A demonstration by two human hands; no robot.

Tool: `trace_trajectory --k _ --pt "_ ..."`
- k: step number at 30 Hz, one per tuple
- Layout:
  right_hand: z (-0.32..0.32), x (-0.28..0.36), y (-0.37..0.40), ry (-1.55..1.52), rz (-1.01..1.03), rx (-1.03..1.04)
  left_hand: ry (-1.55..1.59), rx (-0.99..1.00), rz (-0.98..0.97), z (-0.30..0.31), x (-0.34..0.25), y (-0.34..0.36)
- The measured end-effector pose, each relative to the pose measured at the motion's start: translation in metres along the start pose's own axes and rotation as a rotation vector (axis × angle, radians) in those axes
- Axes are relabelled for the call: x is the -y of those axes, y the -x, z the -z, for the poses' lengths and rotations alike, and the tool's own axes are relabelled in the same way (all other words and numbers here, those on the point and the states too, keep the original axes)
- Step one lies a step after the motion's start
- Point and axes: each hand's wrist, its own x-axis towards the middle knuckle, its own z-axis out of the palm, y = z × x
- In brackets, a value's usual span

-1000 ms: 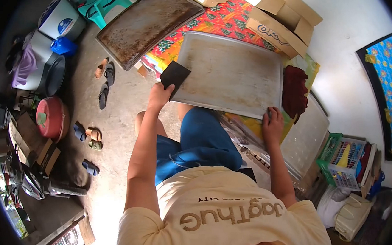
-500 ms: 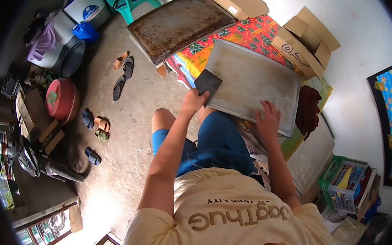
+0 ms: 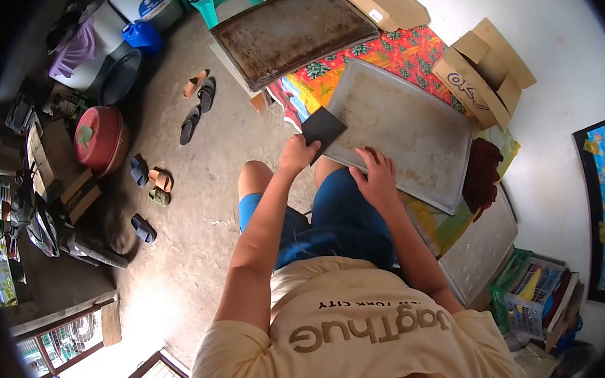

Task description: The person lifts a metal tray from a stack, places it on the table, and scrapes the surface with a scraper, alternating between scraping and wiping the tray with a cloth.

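Note:
A dark flat square piece (image 3: 324, 127) is pinched in my left hand (image 3: 297, 154), over the near left corner of a grey metal tray (image 3: 411, 127). My right hand (image 3: 378, 176) rests at the tray's near edge with its fingers apart and holds nothing. Brownish stains mark the tray's surface. It lies on a table with a red patterned cloth (image 3: 405, 53). A dark red cloth (image 3: 482, 173) lies beside the tray's right end.
A browned, stained tray (image 3: 297, 33) lies at the table's far left, near a flat cardboard box (image 3: 384, 5). An open carton (image 3: 482, 75) stands at the right. Slippers (image 3: 188, 125) and a red tub (image 3: 100, 139) are on the floor at left.
My right hand has moved left along the tray's near edge, closer to the dark piece. My left hand still grips that piece. The whole view has shifted slightly.

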Motion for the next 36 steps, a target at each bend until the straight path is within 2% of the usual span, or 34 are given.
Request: trace_trajectory --k 2,3,6,7,10,11,14,15,18,19,22,23,26,29,32,35,36 --pt "-0.001 -0.005 0.002 0.002 -0.033 0.02 -0.026 0.128 -0.124 -0.006 0.012 -0.003" --pt "-0.001 -0.007 0.002 0.0 -0.037 0.022 -0.012 -0.008 -0.103 -0.014 0.014 -0.003" --pt "-0.002 -0.014 0.002 0.001 -0.062 0.031 0.074 -0.03 0.022 -0.005 0.012 -0.01" --pt "-0.004 -0.019 0.001 0.007 -0.073 0.041 0.042 0.057 -0.008 -0.002 0.009 -0.01" --pt "-0.003 -0.021 -0.002 0.094 -0.138 0.101 -0.083 -0.009 -0.07 -0.012 0.001 -0.015" --pt "-0.002 -0.019 -0.003 0.131 -0.166 0.127 -0.039 -0.109 -0.009 -0.011 -0.003 -0.019" --pt "0.003 -0.017 -0.004 0.102 -0.278 0.235 -0.034 -0.078 0.039 -0.001 -0.004 -0.027" --pt "0.001 -0.019 -0.003 0.112 -0.259 0.23 -0.134 0.025 -0.027 0.003 -0.003 -0.026" --pt "-0.008 -0.032 -0.001 0.127 -0.197 0.212 -0.079 -0.074 0.011 0.008 -0.002 -0.018" --pt "-0.01 -0.036 -0.001 0.118 -0.177 0.204 -0.089 -0.056 0.111 0.016 -0.002 -0.022" --pt "-0.008 -0.034 -0.001 0.113 -0.145 0.194 -0.166 0.175 0.032 0.03 0.003 -0.016" --pt "-0.006 -0.032 -0.003 0.115 -0.133 0.191 -0.17 0.17 0.015 0.027 0.003 -0.014" --pt "-0.003 -0.028 -0.003 0.12 -0.115 0.141 -0.126 0.012 0.156 0.03 0.005 -0.008" --pt "-0.002 -0.026 -0.004 0.14 -0.102 0.139 -0.16 0.108 0.018 0.028 0.008 -0.002" --pt "-0.001 -0.025 -0.005 0.136 -0.108 0.141 -0.134 -0.014 0.096 0.036 0.001 0.008" --pt "-0.003 -0.028 -0.002 0.11 -0.077 0.127 -0.191 0.214 0.008 0.041 0.007 0.009" --pt "-0.004 -0.029 -0.002 0.126 -0.077 0.122 -0.19 0.163 0.037 0.042 0.007 0.012"
